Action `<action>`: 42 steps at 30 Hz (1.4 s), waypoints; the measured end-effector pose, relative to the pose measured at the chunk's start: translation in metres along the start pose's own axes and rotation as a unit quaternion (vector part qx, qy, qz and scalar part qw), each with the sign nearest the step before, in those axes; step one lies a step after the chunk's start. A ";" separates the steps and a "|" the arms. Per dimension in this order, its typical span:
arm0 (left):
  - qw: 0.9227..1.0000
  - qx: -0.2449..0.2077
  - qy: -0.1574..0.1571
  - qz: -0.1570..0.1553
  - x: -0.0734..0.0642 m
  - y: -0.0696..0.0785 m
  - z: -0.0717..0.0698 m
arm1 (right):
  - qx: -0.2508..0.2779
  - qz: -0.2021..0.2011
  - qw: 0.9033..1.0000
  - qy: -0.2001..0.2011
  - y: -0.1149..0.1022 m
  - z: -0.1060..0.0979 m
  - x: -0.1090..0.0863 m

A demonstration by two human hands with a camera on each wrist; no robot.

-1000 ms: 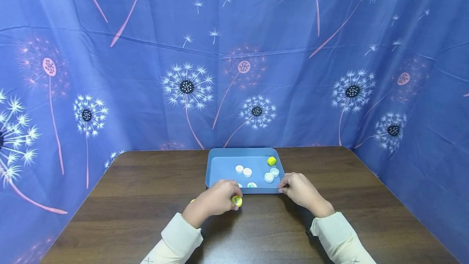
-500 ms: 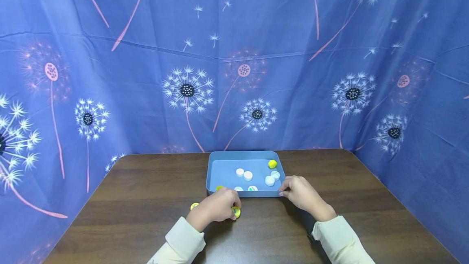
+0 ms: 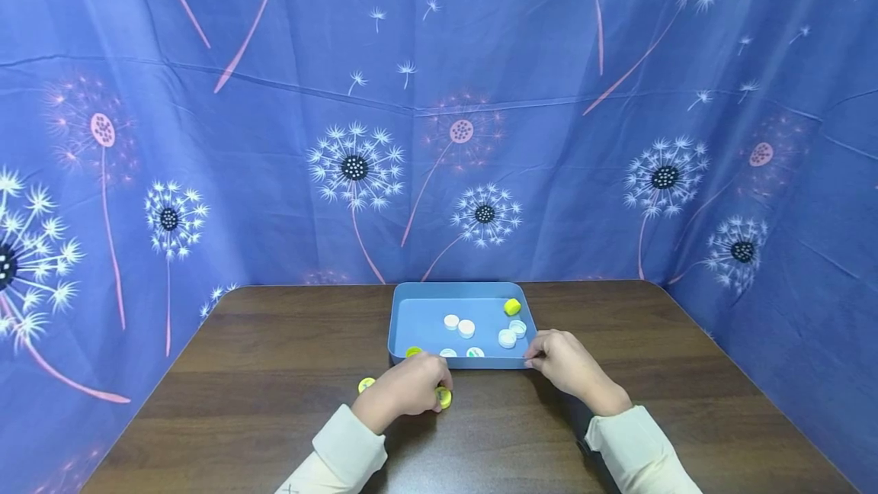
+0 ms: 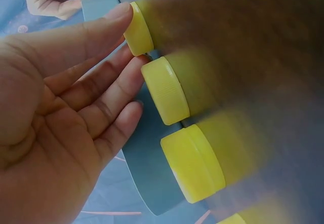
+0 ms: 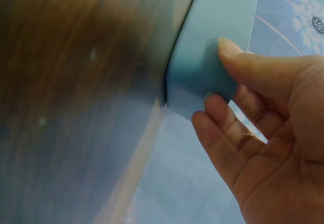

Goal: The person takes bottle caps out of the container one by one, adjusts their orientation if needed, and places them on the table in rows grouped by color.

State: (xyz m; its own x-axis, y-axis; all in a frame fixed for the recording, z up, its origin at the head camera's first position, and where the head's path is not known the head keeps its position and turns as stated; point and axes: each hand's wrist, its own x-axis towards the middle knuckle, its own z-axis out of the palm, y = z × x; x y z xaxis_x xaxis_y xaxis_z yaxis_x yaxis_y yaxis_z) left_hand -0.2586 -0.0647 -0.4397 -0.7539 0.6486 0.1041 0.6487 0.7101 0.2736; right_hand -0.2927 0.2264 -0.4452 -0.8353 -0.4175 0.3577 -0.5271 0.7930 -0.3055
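Note:
My left hand (image 3: 408, 385) is low over the table in front of the tray, pinching a yellow bottle cap (image 3: 443, 397) near the tabletop. In the left wrist view the thumb lies against that cap (image 4: 138, 29), and a second yellow cap (image 4: 166, 90) and a third yellow cap (image 4: 193, 163) stand in line beside it. My right hand (image 3: 565, 367) holds the near right corner of the blue tray (image 3: 405, 326). Its thumb presses the outer wall (image 5: 212, 36) in the right wrist view, with the fingers curled at the corner.
Inside the tray lie several white caps (image 3: 466, 328), a yellow block-like piece (image 3: 511, 306) and a yellow cap (image 3: 414, 351). Another yellow cap (image 3: 366, 384) is left of the left hand on the wooden table (image 3: 274, 372). A patterned blue cloth (image 3: 274, 136) hangs behind.
My left hand has lowered toward me with the yellow cap, bringing it down to the tabletop. Caps behind that hand have come into view. The right hand stays at the tray's corner.

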 end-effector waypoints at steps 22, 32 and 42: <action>1.000 0.010 -0.005 -0.018 -0.003 0.004 -0.005 | -0.002 0.000 1.000 0.001 0.000 0.000 0.001; 0.998 -0.052 0.034 -0.002 -0.011 -0.003 -0.035 | -0.001 0.004 1.000 0.001 -0.002 0.001 0.002; 0.984 -0.124 0.131 0.001 -0.026 -0.015 -0.074 | -0.003 -0.001 1.000 0.004 -0.001 0.000 0.002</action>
State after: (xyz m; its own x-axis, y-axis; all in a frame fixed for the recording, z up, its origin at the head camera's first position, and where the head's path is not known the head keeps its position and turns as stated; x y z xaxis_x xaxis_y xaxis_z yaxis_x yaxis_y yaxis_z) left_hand -0.2569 -0.1123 -0.3762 -0.7750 0.5339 0.3380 0.6290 0.5999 0.4945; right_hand -0.2936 0.2249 -0.4445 -0.8327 -0.4155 0.3659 -0.5281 0.7946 -0.2996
